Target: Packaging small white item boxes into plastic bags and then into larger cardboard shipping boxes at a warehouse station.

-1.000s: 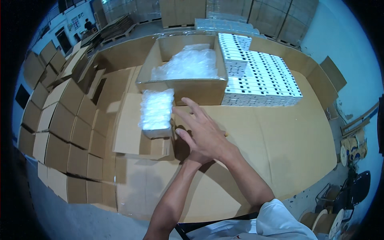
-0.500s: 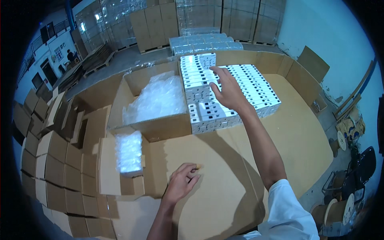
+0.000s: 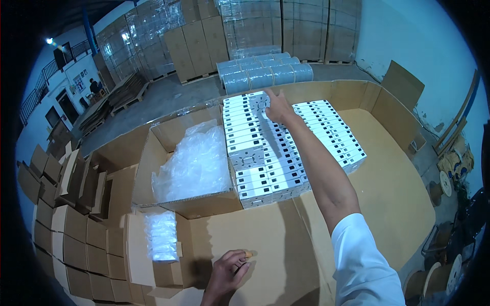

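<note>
My right hand (image 3: 279, 108) reaches to the far end of the stacked white items and is closed at the right side of a white box-shaped piece (image 3: 259, 102) with a patterned grey face. This piece sits at the far end of the top layer, beside a row of white pieces (image 3: 242, 125) with small dark squares. My left hand (image 3: 228, 270) hovers low over the cardboard surface (image 3: 265, 229), fingers loosely curled, thumb apart, with nothing visible in it. An orange-yellow covering (image 3: 248, 254) shows at a fingertip. Left of it, an open carton (image 3: 140, 245) contains bubble-wrapped pieces (image 3: 162, 237).
A larger open carton (image 3: 214, 203) holds clear bubble bags (image 3: 194, 166). Folded brown cartons (image 3: 71, 229) are stacked at the left. A cardboard wall (image 3: 352, 94) borders the work surface. Wrapped rolls (image 3: 265, 74) lie beyond it; cable spools (image 3: 439, 278) stand at the right.
My right hand has moved from above the stack to the far-end white piece and closed there. My left hand stays low over the cardboard. The view has tilted up.
</note>
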Demonstrator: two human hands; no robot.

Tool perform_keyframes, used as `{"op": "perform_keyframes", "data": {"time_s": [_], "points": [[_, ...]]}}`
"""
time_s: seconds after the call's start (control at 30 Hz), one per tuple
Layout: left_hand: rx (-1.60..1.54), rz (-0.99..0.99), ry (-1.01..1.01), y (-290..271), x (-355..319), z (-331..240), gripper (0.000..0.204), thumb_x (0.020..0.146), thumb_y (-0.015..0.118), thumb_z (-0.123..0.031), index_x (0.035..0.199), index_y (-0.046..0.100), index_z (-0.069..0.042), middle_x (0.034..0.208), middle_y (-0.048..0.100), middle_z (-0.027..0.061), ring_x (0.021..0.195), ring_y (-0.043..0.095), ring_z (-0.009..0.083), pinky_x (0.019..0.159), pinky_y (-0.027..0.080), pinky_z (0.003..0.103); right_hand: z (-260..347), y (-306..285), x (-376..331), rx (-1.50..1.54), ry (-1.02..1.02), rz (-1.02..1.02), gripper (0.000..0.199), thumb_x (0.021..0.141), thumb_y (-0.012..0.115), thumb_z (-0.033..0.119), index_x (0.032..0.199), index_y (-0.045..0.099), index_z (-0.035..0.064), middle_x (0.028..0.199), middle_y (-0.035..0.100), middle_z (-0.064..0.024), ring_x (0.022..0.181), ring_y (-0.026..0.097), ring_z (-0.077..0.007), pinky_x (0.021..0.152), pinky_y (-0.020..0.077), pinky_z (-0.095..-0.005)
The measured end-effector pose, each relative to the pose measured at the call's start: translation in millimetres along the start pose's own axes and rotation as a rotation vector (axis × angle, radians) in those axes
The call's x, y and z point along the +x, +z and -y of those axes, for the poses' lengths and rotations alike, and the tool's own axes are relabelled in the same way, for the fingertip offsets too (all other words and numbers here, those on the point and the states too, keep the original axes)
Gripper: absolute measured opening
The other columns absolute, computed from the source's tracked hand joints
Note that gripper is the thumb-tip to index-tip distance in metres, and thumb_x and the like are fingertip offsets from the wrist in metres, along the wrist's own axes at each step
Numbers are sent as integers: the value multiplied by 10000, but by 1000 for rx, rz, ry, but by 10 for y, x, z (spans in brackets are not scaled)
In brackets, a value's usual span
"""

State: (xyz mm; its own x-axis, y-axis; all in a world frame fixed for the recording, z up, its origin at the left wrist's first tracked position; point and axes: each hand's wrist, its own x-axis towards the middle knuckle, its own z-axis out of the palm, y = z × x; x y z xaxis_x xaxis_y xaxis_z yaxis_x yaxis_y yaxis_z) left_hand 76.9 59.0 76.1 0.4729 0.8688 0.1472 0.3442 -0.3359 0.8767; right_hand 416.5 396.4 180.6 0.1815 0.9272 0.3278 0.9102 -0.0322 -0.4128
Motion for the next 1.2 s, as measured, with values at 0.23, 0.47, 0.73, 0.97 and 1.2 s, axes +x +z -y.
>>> {"op": "perform_keyframes", "data": {"time_s": [0.23,0.47,0.73,0.97,1.2], "points": [[-58,-12,-80,-69,105,-65,274,835,760,-49,1099,683,-48,1104,700,142,906,695,208,813,565,338,-124,21,155,20,-143,-120,561,810,675,29,1326,476,120,1386,446,-286,1202,542,-476,988,490,-512],[-39,-25,-93,-170,23,-175,258,843,758,-67,1088,683,-41,1086,697,138,897,692,214,809,567,332,-150,10,84,-33,-350,-169,344,854,606,-5,1180,537,78,1228,580,-186,1166,563,-412,963,482,-507],[-62,42,-152,-149,-292,61,288,868,727,-37,1145,670,21,1017,680,115,889,667,176,794,551,287,-92,-249,-893,140,-308,-226,317,871,636,43,1176,585,112,1186,600,-169,1123,578,-417,912,491,-498],[-353,-60,-157,1,-727,613,401,955,657,-53,1323,507,7,1053,654,84,897,627,119,762,539,259,382,-613,-2738,335,-237,-245,323,869,642,-49,1181,587,18,1105,643,-197,881,677,-323,653,559,-386],[-722,30,-302,-186,-959,507,451,1070,487,-223,1460,346,-44,1041,654,134,885,665,180,706,561,298,1031,-117,-4611,581,-139,-1,364,842,628,-113,1184,591,5,1092,652,-173,853,694,-285,677,578,-346]]}}
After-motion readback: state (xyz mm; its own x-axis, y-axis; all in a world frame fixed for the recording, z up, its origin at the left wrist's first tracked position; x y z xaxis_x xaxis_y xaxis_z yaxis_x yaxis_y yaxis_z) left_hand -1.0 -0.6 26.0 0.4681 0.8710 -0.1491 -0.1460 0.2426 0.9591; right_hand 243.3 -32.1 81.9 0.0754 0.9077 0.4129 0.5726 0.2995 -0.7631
